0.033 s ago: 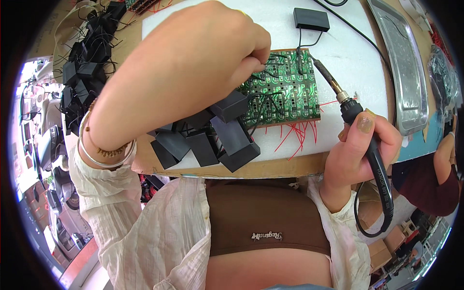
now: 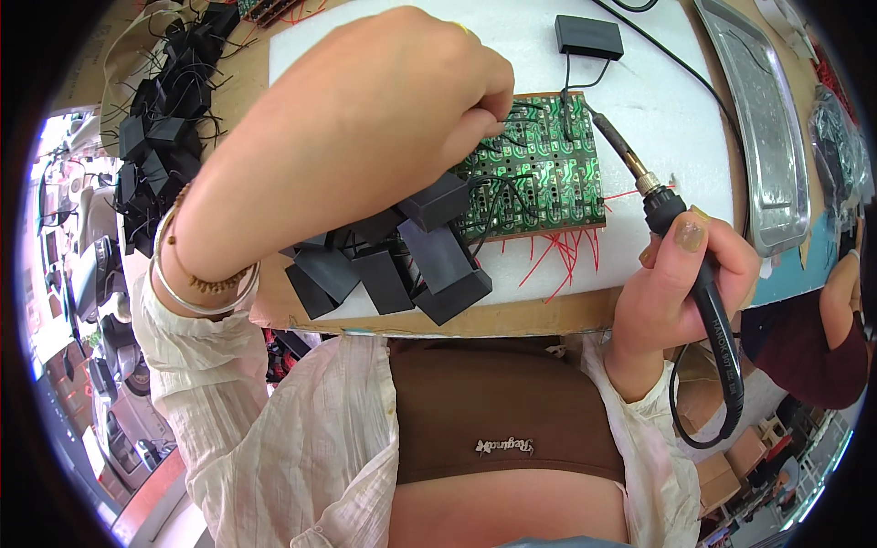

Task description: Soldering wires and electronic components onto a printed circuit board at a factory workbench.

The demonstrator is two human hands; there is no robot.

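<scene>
Gripping the soldering iron (image 2: 663, 210), the right hand (image 2: 674, 285) stays put while the left hand (image 2: 438, 87), grasp unclear, has dipped slightly

"What's in the middle?" 
"On the tabletop (image 2: 512, 318), a foam sheet (image 2: 685, 151); on that, a circuit board (image 2: 562, 196), with wires (image 2: 568, 247) out past the near edge."

"And left?" 
"Beside the board, a cluster of boxes (image 2: 448, 256), partly under the left forearm (image 2: 292, 173). Beyond the sheet, a pile of boxes (image 2: 174, 137). At the board's far left part, the left grip (image 2: 443, 82)."

"Right?" 
"The right grip (image 2: 690, 274), around a soldering iron (image 2: 717, 320), tip just beside the board. Farther over, a tray (image 2: 766, 146), then a plastic bag (image 2: 836, 137)."

"Behind?" 
"A lone box (image 2: 588, 38), leads toward the board."
</scene>
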